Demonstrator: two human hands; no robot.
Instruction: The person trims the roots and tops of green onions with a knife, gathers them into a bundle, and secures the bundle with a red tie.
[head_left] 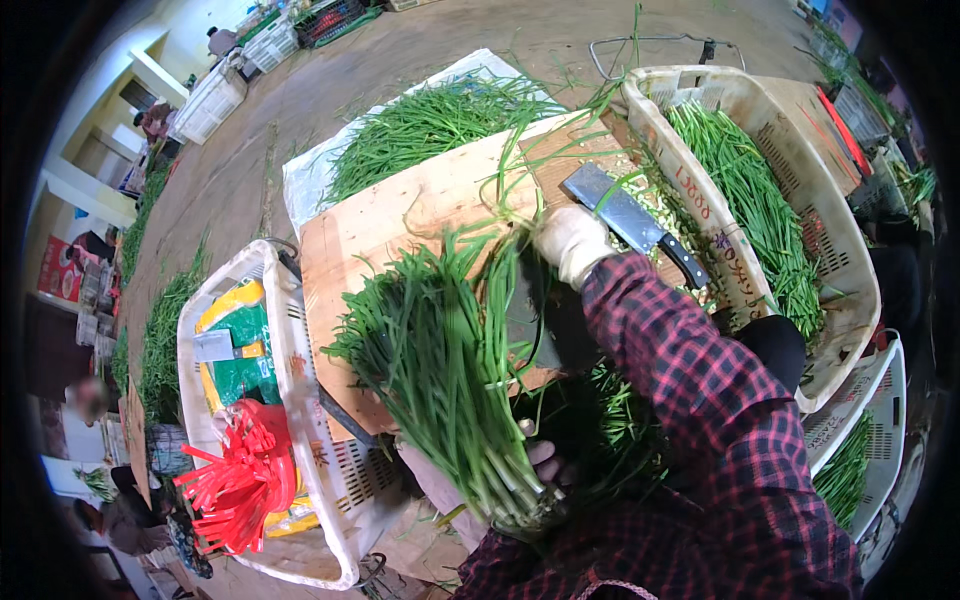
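Green stalks fill your left hand; can't tell if your right hand grips any. Rightward slip could hit the cleaver.

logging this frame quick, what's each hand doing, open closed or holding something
Left hand: closed, holding the bunch of green stalks.
Right hand: at thin green strands; whether its grip is closed on them cannot be told.

green leafy bunch, red-and-black checked sleeve, white glove, black cleaver handle, bright red strips
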